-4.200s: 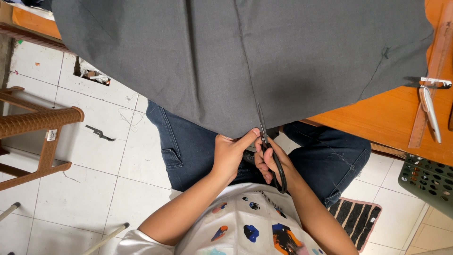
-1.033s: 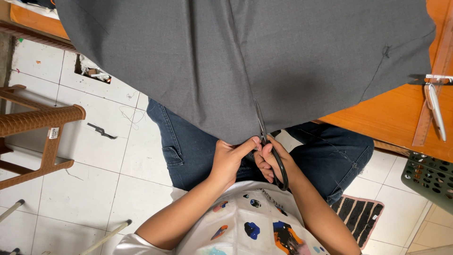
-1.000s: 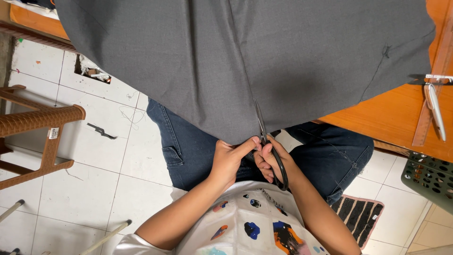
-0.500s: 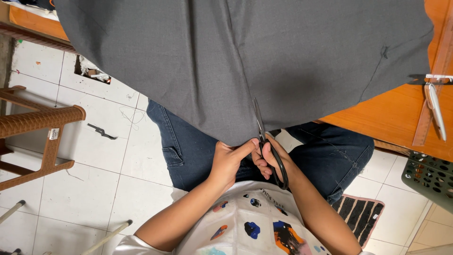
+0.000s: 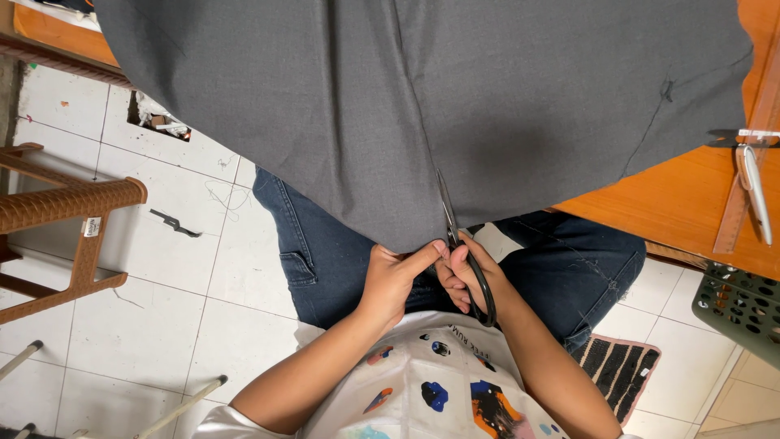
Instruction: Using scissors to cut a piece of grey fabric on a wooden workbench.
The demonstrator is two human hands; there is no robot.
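Observation:
A large dark grey cloth (image 5: 455,97) hangs off the orange wooden table (image 5: 691,203) down to my lap. My left hand (image 5: 396,276) pinches the cloth's lower edge, thumb stretched toward the blades. My right hand (image 5: 470,276) grips black-handled scissors (image 5: 461,244), whose blades point up into the cloth along a faint line.
A brown stool (image 5: 57,219) stands on the white tiled floor at the left. On the table's right edge lie a wooden ruler (image 5: 751,162) and a pale pen-like tool (image 5: 754,191). A green perforated basket (image 5: 743,305) and a striped mat (image 5: 617,366) sit at the lower right.
The scissors' blades have crept a little higher into the cloth. Both hands stay at the cloth's lower edge.

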